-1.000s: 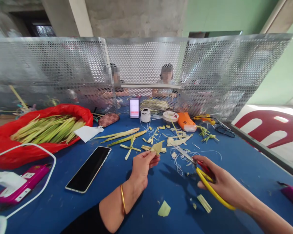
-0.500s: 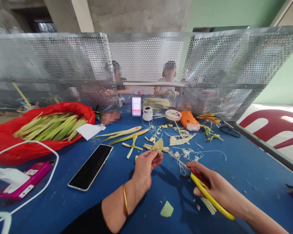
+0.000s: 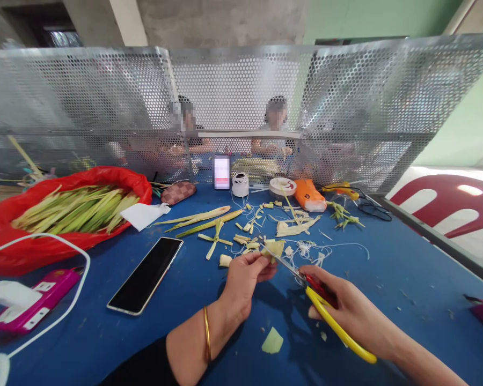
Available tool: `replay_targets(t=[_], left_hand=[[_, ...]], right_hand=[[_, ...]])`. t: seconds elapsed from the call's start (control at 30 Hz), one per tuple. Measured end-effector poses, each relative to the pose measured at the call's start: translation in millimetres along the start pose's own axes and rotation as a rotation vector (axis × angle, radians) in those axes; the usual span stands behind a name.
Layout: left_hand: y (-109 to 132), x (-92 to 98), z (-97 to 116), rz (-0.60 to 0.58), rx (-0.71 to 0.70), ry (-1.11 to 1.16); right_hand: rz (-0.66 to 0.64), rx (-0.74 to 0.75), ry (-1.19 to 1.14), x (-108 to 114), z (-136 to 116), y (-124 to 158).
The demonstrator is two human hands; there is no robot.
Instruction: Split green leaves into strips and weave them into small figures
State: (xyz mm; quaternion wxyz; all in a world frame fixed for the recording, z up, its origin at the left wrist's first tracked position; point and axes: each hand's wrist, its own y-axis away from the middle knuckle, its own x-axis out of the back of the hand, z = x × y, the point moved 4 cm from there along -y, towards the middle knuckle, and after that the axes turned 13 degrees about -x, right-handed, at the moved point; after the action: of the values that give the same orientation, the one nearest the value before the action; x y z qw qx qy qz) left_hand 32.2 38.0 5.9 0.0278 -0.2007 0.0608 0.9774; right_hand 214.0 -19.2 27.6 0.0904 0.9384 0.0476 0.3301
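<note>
Between thumb and fingers, my left hand (image 3: 247,273) pinches a small pale-green piece of leaf (image 3: 274,250) above the table. My right hand (image 3: 342,300) is wrapped round the handles of scissors (image 3: 333,326) with one yellow and one red grip. Their blades reach the leaf piece and lie against it; whether they are closed on it I cannot tell. A cut leaf scrap (image 3: 272,341) lies on the table below my hands. Beyond my left hand rests a cross of tied leaf strips (image 3: 215,239). White thread (image 3: 306,248) is tangled behind the blades.
At left are a red bag (image 3: 124,179) of long leaves, a phone (image 3: 147,276) and a magenta power strip (image 3: 34,303) with a white cable. Thread spool (image 3: 240,185), tape roll (image 3: 282,187) and orange packet (image 3: 309,195) stand before a perforated metal screen (image 3: 233,80). People sit behind it.
My left hand has moved slightly right with the leaf piece, and the scissors have come left. The blades, formerly beside the leaf piece, now meet it. The view has shifted a little.
</note>
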Motion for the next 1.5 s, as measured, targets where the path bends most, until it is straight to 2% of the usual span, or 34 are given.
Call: replay_targets(t=[0.4, 0.5, 0.6, 0.67, 0.83, 1.0, 1.3, 1.5], left_hand=[[-3, 1.9, 0, -0.016, -0.018, -0.048], [-4, 1.9, 1, -0.01, -0.006, -0.042], [-4, 2.9, 1, 0.002, 0.01, -0.012], [-4, 3.9, 1, 0.011, 0.013, 0.028], [-6, 6.0, 2, 0.042, -0.009, 0.096], [-5, 3.6, 5, 0.054, -0.067, 0.089], [-6, 5.0, 7, 0.113, -0.126, 0.133], [-2, -1.2, 6, 0.031, -0.073, 0.114]], right_hand=[[-0.107, -0.067, -0.04, -8, 13, -2], [-0.082, -0.078, -0.044, -9, 19, -7], [0.007, -0.07, -0.037, 1, 21, -12], [0.025, -0.05, -0.046, 8, 20, -12], [-0.069, -0.018, -0.039, 8, 9, -1], [-0.026, -0.011, 0.098, 0, 4, 3], [-0.017, -0.008, 0.152, -1, 0, 5], [-0.015, -0.004, 0.119, -3, 0, 4]])
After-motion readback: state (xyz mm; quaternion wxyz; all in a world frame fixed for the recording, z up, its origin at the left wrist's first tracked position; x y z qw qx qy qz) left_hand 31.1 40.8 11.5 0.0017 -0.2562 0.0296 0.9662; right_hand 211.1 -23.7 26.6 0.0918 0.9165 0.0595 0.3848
